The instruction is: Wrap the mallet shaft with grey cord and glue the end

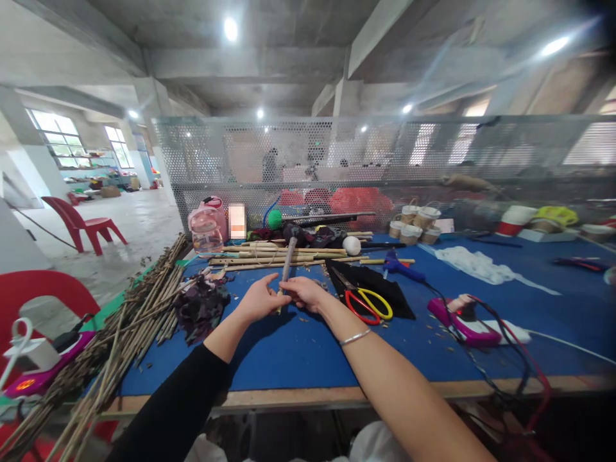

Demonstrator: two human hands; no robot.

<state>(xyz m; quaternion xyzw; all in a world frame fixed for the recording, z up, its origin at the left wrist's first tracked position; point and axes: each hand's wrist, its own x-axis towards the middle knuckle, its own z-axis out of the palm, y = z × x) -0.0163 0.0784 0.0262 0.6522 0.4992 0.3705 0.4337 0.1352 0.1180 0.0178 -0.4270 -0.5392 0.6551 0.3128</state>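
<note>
My left hand (264,298) and my right hand (305,293) meet over the middle of the blue table, both closed around the lower part of a slim stick (288,260). The stick points up and away from me; its upper part looks grey and wrapped, and a pale tip shows beneath my fingers. Right of my hands, scissors (368,305) with one red and one yellow handle lie on a black cloth (394,296). Behind the stick, several pale bamboo-like sticks (250,260) lie crosswise. To the left sits a crumpled dark patterned cloth (202,305).
A bundle of dry stalks (149,308) covers the table's left edge. On the right are a blue glue gun (404,268), a purple power strip (462,324) with trailing cords, and a white cloth (474,264). Small cups (411,232) stand before the perforated metal screen (202,154).
</note>
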